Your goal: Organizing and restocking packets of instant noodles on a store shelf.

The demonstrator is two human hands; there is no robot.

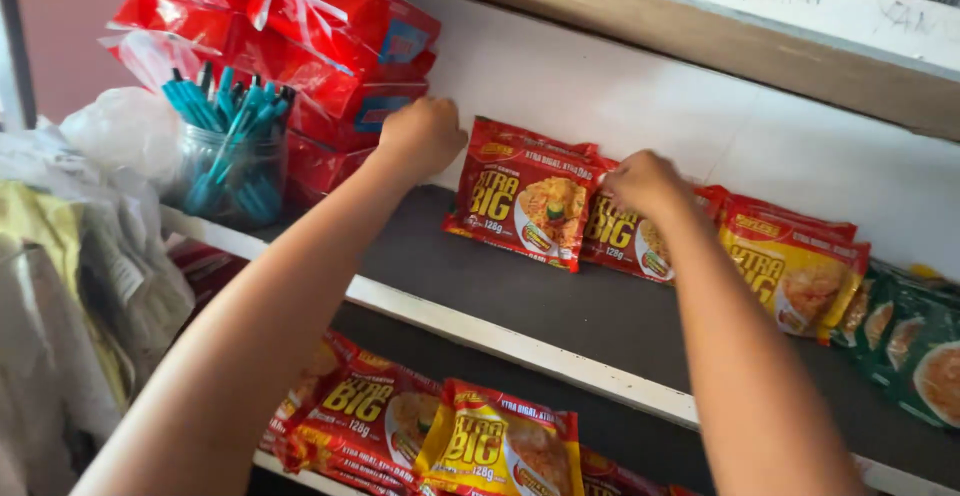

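— Where is the red noodle packet [525,208]?
— Leaning on the shelf [560,301] wall, standing tall. The left hand [420,136] pinches its top left corner. The right hand [645,184], fingers curled, presses the next packet [625,236] just beside it.

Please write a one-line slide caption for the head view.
Two bare hands, left hand and right hand, touch red noodle packets leaning on a shelf.
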